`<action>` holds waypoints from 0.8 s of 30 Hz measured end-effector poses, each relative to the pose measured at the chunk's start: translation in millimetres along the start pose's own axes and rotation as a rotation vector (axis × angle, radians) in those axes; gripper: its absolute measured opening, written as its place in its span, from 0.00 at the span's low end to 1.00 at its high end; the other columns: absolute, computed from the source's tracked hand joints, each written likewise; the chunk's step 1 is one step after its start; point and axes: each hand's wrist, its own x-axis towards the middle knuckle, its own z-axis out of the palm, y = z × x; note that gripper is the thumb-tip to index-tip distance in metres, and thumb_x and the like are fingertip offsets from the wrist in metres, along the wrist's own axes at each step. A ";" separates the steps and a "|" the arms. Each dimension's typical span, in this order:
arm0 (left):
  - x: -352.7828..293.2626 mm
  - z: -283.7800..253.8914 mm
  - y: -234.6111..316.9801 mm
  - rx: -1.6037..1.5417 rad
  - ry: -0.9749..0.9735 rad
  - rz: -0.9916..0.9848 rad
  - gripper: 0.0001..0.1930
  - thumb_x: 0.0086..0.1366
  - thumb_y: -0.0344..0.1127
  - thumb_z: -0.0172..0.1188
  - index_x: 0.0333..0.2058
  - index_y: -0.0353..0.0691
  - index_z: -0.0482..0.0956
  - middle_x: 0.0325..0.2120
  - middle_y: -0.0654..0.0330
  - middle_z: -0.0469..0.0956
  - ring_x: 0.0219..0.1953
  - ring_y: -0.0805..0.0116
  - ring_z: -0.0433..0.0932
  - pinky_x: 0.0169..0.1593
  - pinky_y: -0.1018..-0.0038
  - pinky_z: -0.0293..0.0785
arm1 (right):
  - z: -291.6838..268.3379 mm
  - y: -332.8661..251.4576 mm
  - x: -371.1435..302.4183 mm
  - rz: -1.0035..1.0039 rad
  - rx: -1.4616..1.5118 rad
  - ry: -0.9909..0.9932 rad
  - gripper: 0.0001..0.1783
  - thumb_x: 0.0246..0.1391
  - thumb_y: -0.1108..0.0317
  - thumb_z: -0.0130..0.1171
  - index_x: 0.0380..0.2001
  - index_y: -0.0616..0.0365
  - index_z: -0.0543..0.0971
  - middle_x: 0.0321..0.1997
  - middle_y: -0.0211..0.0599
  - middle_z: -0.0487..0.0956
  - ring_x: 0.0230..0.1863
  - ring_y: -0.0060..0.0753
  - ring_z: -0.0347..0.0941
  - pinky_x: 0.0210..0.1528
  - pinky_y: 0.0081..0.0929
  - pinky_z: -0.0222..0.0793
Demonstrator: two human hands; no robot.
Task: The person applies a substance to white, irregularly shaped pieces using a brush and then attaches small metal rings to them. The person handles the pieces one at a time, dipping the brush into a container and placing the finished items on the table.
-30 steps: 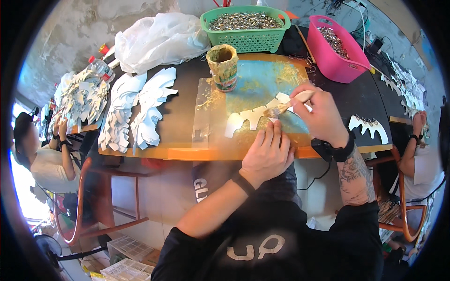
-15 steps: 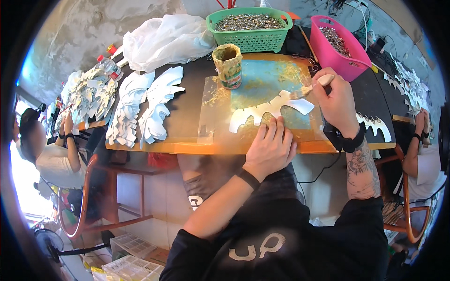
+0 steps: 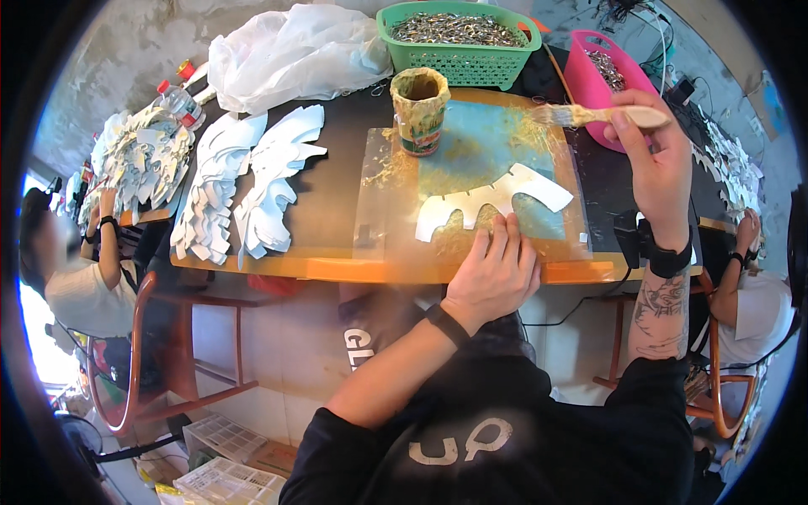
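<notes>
A white piece with a scalloped edge and small slits (image 3: 492, 198) lies flat on a glue-smeared, clear-covered blue sheet (image 3: 471, 126). My left hand (image 3: 495, 273) rests with its fingers stretched out, fingertips at the near edge of that piece. Raised off the table to the right, my right hand (image 3: 656, 160) is closed round the wooden handle of a paintbrush (image 3: 593, 116). The bristles point left and look coated with yellowish stuff, apart from the piece. A can (image 3: 421, 126) crusted with the same yellowish stuff stands at the sheet's far left.
Two stacks of white cut pieces (image 3: 210, 194) lie on the left of the table (image 3: 337, 202). Behind them is a white plastic bag (image 3: 295, 59). A green basket (image 3: 459, 63) and a pink basket (image 3: 589, 93) hold small metal parts. People sit working at both sides.
My right hand has lifted the paintbrush off the white piece, up and to the right, turning the bristles leftward. My left hand stays at the piece's near edge. The view has shifted slightly.
</notes>
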 end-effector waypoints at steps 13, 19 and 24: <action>-0.3 -4.3 -2.3 0.037 -0.062 0.020 0.24 0.68 0.48 0.56 0.47 0.29 0.82 0.53 0.35 0.81 0.59 0.43 0.76 0.68 0.53 0.62 | 104.6 -20.3 69.2 -0.024 0.339 -0.124 0.09 0.66 0.69 0.67 0.45 0.62 0.81 0.38 0.28 0.83 0.37 0.15 0.79 0.41 0.16 0.74; -1.4 -9.0 -4.1 0.007 -0.035 0.062 0.24 0.68 0.49 0.56 0.48 0.31 0.82 0.53 0.39 0.81 0.62 0.48 0.74 0.69 0.53 0.61 | 135.6 8.1 62.4 0.148 0.387 -0.160 0.10 0.64 0.70 0.68 0.44 0.65 0.81 0.34 0.30 0.84 0.34 0.16 0.78 0.38 0.18 0.74; -1.2 -8.7 -4.0 0.037 -0.034 0.033 0.24 0.68 0.49 0.56 0.50 0.34 0.82 0.55 0.44 0.80 0.63 0.51 0.74 0.69 0.53 0.60 | 94.7 16.9 46.9 0.278 0.122 -0.287 0.15 0.60 0.70 0.69 0.46 0.69 0.81 0.31 0.32 0.85 0.30 0.16 0.77 0.33 0.18 0.70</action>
